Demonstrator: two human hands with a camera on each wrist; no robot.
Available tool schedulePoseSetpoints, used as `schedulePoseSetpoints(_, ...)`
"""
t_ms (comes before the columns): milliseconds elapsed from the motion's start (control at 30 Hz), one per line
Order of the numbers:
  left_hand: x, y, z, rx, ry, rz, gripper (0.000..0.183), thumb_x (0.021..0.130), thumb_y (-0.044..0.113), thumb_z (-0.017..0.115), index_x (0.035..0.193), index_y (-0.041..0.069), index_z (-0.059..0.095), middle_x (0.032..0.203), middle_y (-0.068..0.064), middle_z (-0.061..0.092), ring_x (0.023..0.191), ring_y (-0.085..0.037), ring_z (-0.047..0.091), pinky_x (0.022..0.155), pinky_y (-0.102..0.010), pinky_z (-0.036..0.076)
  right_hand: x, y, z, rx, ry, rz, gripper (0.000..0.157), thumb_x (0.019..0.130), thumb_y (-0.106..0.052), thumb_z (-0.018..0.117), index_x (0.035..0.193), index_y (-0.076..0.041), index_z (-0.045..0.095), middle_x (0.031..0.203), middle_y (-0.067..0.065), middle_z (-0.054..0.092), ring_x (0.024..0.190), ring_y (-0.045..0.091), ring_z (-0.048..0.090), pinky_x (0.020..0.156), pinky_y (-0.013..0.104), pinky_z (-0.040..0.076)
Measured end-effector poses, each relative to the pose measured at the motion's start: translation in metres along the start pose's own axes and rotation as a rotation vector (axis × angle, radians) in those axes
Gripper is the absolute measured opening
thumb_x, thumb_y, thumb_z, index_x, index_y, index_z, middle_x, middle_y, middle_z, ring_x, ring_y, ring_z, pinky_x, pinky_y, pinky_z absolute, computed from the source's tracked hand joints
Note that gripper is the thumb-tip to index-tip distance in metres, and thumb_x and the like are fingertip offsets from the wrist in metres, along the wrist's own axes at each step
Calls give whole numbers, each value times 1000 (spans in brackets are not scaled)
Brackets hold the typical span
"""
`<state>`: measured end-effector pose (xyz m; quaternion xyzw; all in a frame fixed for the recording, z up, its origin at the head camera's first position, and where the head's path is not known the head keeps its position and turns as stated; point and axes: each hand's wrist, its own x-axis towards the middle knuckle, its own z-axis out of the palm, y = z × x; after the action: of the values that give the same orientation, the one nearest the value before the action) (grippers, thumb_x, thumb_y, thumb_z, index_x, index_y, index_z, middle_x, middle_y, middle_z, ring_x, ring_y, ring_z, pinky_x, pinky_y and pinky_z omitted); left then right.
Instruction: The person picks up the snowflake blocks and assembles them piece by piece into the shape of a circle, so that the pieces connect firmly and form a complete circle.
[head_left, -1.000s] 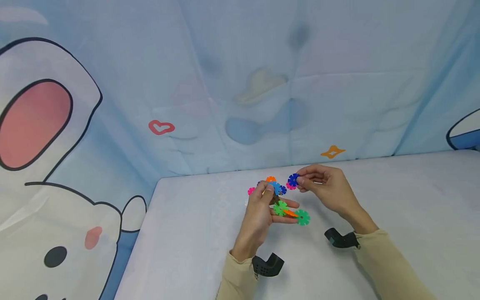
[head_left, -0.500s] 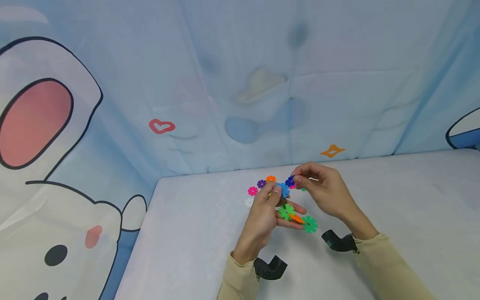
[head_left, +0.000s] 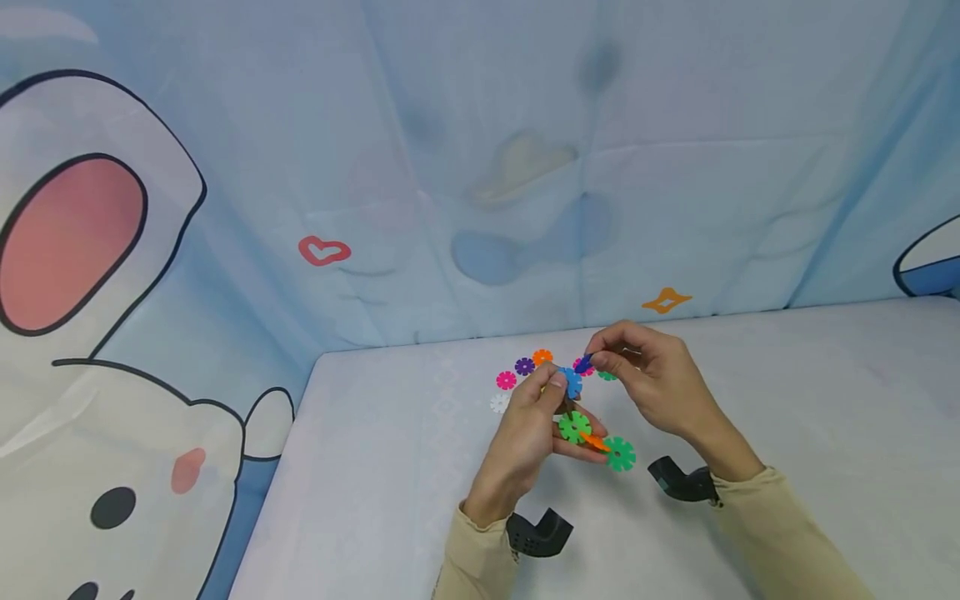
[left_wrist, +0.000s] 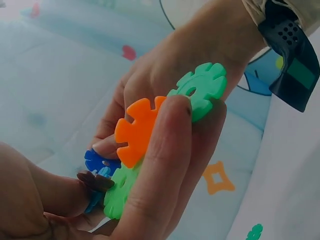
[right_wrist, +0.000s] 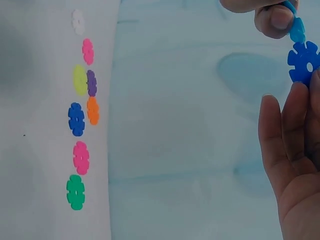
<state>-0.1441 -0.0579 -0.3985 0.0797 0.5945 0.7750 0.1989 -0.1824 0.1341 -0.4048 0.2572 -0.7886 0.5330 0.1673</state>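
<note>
My left hand (head_left: 528,433) pinches a light blue snowflake disc (head_left: 572,383) between thumb and fingers. From it runs a joined chain: a brown disc (left_wrist: 95,180), a light green disc (head_left: 574,427), an orange disc (head_left: 596,442) and a green disc (head_left: 620,454) at the end. Other fingers of that hand lie behind and along the chain. My right hand (head_left: 660,379) pinches a dark blue snowflake disc (right_wrist: 303,62), turned nearly edge-on in the head view. Its edge meets the light blue disc; how deep the slots sit together I cannot tell.
Loose discs lie on the white table (head_left: 375,467) behind the hands: white (right_wrist: 78,22), pink (right_wrist: 88,51), yellow (right_wrist: 80,80), purple (right_wrist: 91,83), orange (right_wrist: 93,110), blue (right_wrist: 76,119), another pink (right_wrist: 81,157) and green (right_wrist: 75,192). A printed cloth (head_left: 420,208) hangs behind.
My left hand has shifted right with the chain. The right hand has brought the dark blue disc against the light blue one and turned it from face-on to nearly edge-on.
</note>
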Motion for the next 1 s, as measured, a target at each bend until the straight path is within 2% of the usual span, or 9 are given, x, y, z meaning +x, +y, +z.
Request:
schedulePoseSetpoints(67, 0, 0, 0, -2, -4, -7, 24, 117, 26, 39, 104, 8, 48, 85, -10, 64, 72, -19, 74, 66, -49, 66, 0, 0, 0, -22, 5, -10, 19, 92, 11, 72, 101, -6, 72, 93, 1, 73, 83, 6, 68, 88, 8, 56)
schedulePoseSetpoints(233, 0, 0, -1, -15, -11, -26, 25, 117, 25, 37, 105, 6, 48, 85, -10, 63, 73, -19, 73, 67, -49, 66, 0, -2, -1, -29, 8, -31, 15, 94, 8, 72, 101, -6, 72, 93, 6, 74, 82, 11, 69, 89, 8, 55)
schedulePoseSetpoints(433, 0, 2, -1, -42, -13, -39, 25, 116, 25, 39, 107, 3, 47, 87, -11, 61, 74, -20, 73, 68, -52, 65, 1, 0, 0, -32, -6, -20, 12, 96, 5, 72, 100, -6, 71, 93, 8, 74, 83, 5, 69, 91, 8, 55)
schedulePoseSetpoints(533, -1, 3, -1, -49, -15, -34, 25, 116, 24, 39, 106, 3, 47, 87, -12, 62, 73, -20, 73, 68, -52, 65, 1, 0, 0, -41, -12, -30, 15, 93, 8, 73, 100, -6, 71, 93, 6, 74, 84, 6, 70, 91, 8, 55)
schedulePoseSetpoints(667, -1, 3, -1, -38, -11, -44, 23, 116, 24, 39, 105, 6, 48, 88, -11, 61, 73, -19, 72, 67, -51, 65, 2, -2, 2, -64, -4, -90, 26, 85, 14, 78, 97, -9, 73, 93, -1, 74, 86, 5, 73, 91, 8, 55)
schedulePoseSetpoints(833, 0, 2, -2, -31, 21, -70, 24, 116, 22, 38, 100, 9, 49, 86, -9, 59, 72, -19, 71, 66, -52, 66, 1, -4, 8, -121, 40, -190, 30, 78, 15, 83, 93, -10, 75, 88, -5, 72, 82, 5, 72, 83, 7, 55)
schedulePoseSetpoints(1000, 1, 0, -3, -29, 40, -91, 25, 116, 21, 38, 98, 10, 49, 86, -8, 58, 71, -20, 70, 64, -49, 67, 1, -2, 14, -143, 64, -215, 30, 76, 15, 83, 90, -11, 75, 85, -6, 71, 78, 6, 69, 74, 9, 53)
